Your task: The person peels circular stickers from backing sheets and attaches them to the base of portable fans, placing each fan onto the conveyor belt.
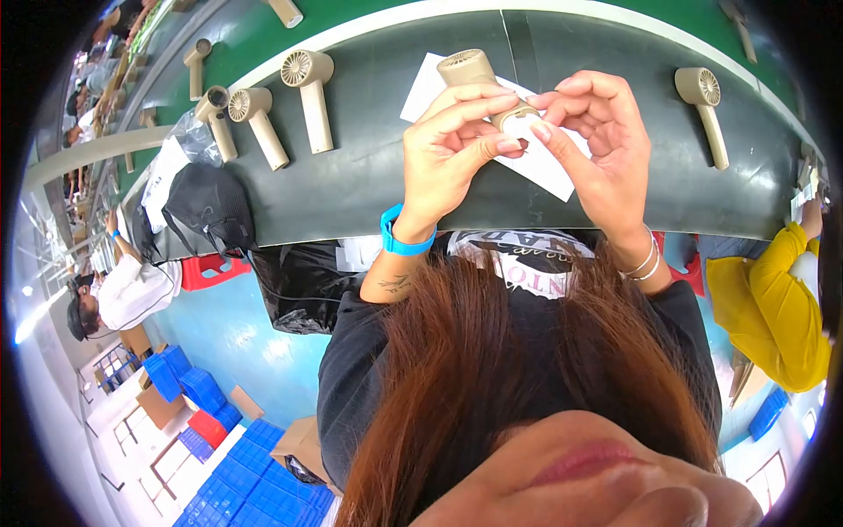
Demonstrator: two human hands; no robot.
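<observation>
A beige handheld fan (467, 68) lies over a white sheet (549, 176) on the dark bench, its round head pointing away from me. My left hand (457, 145) is closed round the fan's near end, thumb and fingers on either side of it. At that same end, a pale, rounded part (520, 121) shows between the hands. The thumb and index finger of my right hand (599, 136) are close together at this end. Whatever is between those fingertips is too small to make out.
Several beige fans, among them one (307, 97), lie on the left of the bench (378, 198). Another fan (705, 110) lies at the right. A black bag (209, 206) sits at the left edge. People in white (145, 285) and yellow (764, 299) are at either side.
</observation>
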